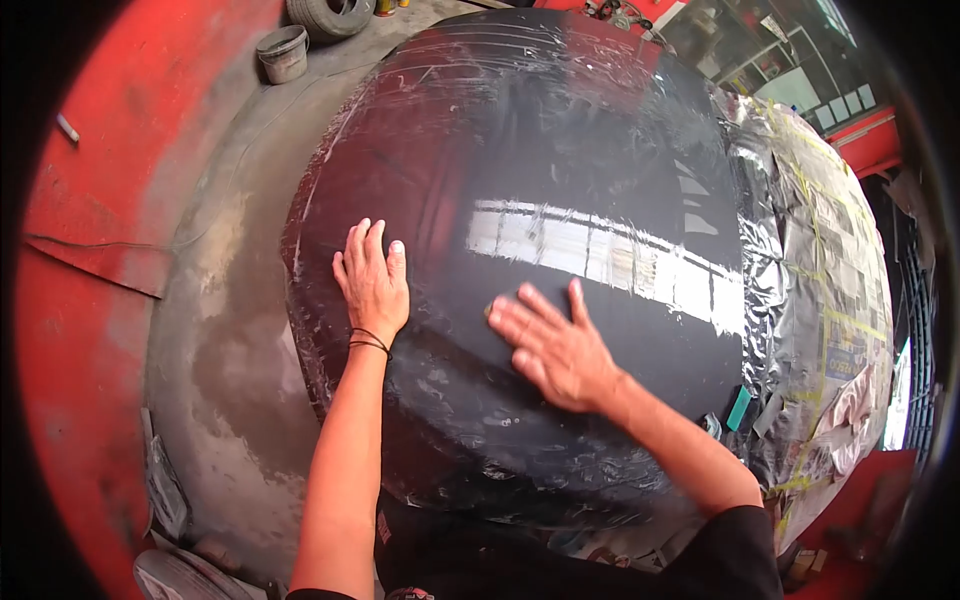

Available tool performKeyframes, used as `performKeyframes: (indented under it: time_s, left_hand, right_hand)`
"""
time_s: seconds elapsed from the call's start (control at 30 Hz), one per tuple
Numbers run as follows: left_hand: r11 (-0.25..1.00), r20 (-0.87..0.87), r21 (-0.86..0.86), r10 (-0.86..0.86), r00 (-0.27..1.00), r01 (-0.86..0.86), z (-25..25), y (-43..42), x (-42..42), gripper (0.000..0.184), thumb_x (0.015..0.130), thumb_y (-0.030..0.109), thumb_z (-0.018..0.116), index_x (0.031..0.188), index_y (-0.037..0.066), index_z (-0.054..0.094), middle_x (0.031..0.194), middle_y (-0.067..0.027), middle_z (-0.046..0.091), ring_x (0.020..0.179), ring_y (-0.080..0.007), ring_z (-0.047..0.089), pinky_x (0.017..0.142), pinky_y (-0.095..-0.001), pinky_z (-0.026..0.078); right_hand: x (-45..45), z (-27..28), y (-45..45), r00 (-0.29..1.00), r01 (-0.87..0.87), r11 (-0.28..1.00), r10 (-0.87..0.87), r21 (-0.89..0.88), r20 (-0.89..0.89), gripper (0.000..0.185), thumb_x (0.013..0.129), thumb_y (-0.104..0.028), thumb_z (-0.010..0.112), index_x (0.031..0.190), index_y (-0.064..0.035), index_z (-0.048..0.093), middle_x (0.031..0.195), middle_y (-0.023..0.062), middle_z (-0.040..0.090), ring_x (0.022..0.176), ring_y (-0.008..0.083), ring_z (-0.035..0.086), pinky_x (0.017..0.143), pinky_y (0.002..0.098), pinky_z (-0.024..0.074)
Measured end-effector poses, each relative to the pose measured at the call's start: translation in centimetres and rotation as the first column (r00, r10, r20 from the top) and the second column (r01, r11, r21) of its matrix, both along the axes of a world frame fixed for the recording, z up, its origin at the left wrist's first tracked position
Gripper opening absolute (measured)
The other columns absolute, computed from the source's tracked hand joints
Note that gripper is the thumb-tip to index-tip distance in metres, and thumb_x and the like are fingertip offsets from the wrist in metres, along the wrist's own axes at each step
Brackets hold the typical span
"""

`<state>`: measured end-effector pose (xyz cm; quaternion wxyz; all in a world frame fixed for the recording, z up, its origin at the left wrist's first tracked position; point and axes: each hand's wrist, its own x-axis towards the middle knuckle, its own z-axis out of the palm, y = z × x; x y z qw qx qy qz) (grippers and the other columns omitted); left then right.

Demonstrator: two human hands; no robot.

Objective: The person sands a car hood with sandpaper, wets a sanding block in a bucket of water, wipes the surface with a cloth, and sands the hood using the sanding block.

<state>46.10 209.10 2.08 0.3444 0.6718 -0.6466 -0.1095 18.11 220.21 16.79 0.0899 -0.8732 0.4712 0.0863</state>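
Observation:
A dark, glossy car hood (590,150) with wet-looking streaks fills the middle of the head view. My left hand (375,285) rests on its left part, palm down and fingers apart, with a dark band at the wrist. To the right of it, my right hand (555,345) lies over the hood just below a bright window reflection. Its fingers are spread and slightly blurred, and I see nothing held in it. What lies under either palm is hidden. A green block (739,408) sits at the hood's right edge, beside a small grey piece (768,414).
Newspaper and plastic sheeting (825,270), fixed with yellow tape, cover the car at the right. A grey bucket (283,55) and a tyre (332,16) stand on the floor at the upper left. A red wall (90,330) runs along the left, with a cable (110,243) against it.

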Motion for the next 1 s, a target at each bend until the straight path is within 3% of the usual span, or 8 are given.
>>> performKeyframes:
  time_s: [0.13, 0.27, 0.4, 0.53, 0.63, 0.77, 0.87, 1.0]
  left_hand:
    - [1.0, -0.009, -0.012, -0.007, 1.0, 0.007, -0.2, 0.0, 0.1, 0.053, 0.121, 0.044, 0.043, 0.163, 0.013, 0.052, 0.173, -0.0119, 0.046, 0.164, -0.0328, 0.038, 0.135, -0.0619, 0.02]
    - [0.999, -0.024, -0.015, -0.035, 0.999, 0.034, -0.4, 0.1, 0.5, 0.054, 0.119, 0.043, 0.047, 0.164, 0.012, 0.051, 0.173, -0.0126, 0.047, 0.165, -0.0333, 0.037, 0.135, -0.0637, 0.022]
    - [1.0, -0.037, -0.007, -0.029, 0.999, 0.028, 0.0, 0.1, 0.3, 0.054, 0.119, 0.042, 0.046, 0.163, 0.011, 0.052, 0.173, -0.0129, 0.046, 0.165, -0.0333, 0.036, 0.135, -0.0639, 0.021]
    - [1.0, -0.035, 0.009, -0.028, 0.999, 0.028, 0.0, 0.2, 0.3, 0.054, 0.12, 0.042, 0.046, 0.163, 0.01, 0.052, 0.173, -0.013, 0.046, 0.165, -0.0334, 0.035, 0.135, -0.0635, 0.02]
    - [1.0, -0.032, 0.004, -0.03, 0.999, 0.03, -0.1, 0.1, 0.4, 0.054, 0.12, 0.042, 0.046, 0.163, 0.011, 0.051, 0.173, -0.0129, 0.046, 0.166, -0.0331, 0.035, 0.135, -0.0635, 0.02]
    - [0.999, -0.037, 0.022, -0.038, 0.999, 0.039, 0.0, 0.2, 0.5, 0.054, 0.12, 0.042, 0.046, 0.164, 0.012, 0.051, 0.174, -0.0127, 0.044, 0.165, -0.0325, 0.035, 0.135, -0.0632, 0.019]
    - [0.999, -0.022, 0.02, -0.035, 0.999, 0.036, 0.3, 0.1, 0.3, 0.054, 0.12, 0.043, 0.045, 0.164, 0.012, 0.05, 0.173, -0.0127, 0.044, 0.165, -0.0322, 0.036, 0.135, -0.0627, 0.018]
    - [0.999, -0.03, 0.019, -0.027, 0.999, 0.028, 0.7, 0.2, 0.2, 0.054, 0.12, 0.044, 0.042, 0.163, 0.013, 0.052, 0.173, -0.0128, 0.046, 0.163, -0.033, 0.039, 0.135, -0.0612, 0.019]
  right_hand:
    - [-1.9, -0.8, -7.5, 1.0, 0.003, 0.994, -0.006, -0.108, -0.026, 0.058, 0.121, -0.04, 0.026, 0.176, -0.0247, 0.038, 0.183, -0.0021, 0.036, 0.172, 0.0281, 0.025, 0.136, 0.0758, 0.0022]
    - [-1.8, -2.5, -18.4, 0.951, 0.305, 0.905, -0.305, -0.298, 0.048, 0.056, 0.121, -0.04, 0.033, 0.172, -0.0189, 0.043, 0.181, 0.0004, 0.041, 0.17, 0.0297, 0.029, 0.132, 0.0808, 0.0132]
    - [1.2, -2.3, -9.4, 0.985, 0.165, 0.939, -0.17, -0.302, 0.012, 0.057, 0.12, -0.037, 0.037, 0.173, -0.0152, 0.042, 0.182, 0.0061, 0.039, 0.171, 0.0332, 0.028, 0.133, 0.0783, 0.0124]
    - [1.5, -0.3, -0.5, 0.993, 0.029, 0.992, -0.042, -0.121, -0.106, 0.061, 0.121, -0.042, 0.034, 0.178, -0.0224, 0.034, 0.184, -0.0028, 0.034, 0.173, 0.0262, 0.024, 0.136, 0.075, 0.0035]
    - [-0.3, -0.1, -5.5, 0.994, 0.056, 0.983, -0.072, -0.177, -0.082, 0.058, 0.121, -0.039, 0.034, 0.176, -0.0239, 0.038, 0.182, -0.0047, 0.039, 0.171, 0.0241, 0.028, 0.135, 0.0763, 0.0026]
    - [1.6, -0.7, -4.0, 0.983, 0.181, 0.963, -0.179, -0.202, 0.031, 0.06, 0.119, -0.038, 0.038, 0.174, -0.0139, 0.041, 0.181, 0.0054, 0.041, 0.17, 0.0311, 0.029, 0.136, 0.0734, 0.0066]
    - [0.3, -0.8, -1.7, 0.997, 0.06, 0.979, -0.066, -0.193, -0.028, 0.06, 0.118, -0.038, 0.042, 0.175, -0.0198, 0.041, 0.18, 0.0007, 0.042, 0.17, 0.0277, 0.031, 0.136, 0.0741, 0.0065]
    - [0.8, -1.0, -5.8, 0.976, 0.217, 0.934, -0.211, -0.284, 0.051, 0.059, 0.117, -0.037, 0.045, 0.174, -0.0191, 0.044, 0.178, 0.0001, 0.045, 0.169, 0.028, 0.032, 0.136, 0.0734, 0.0071]
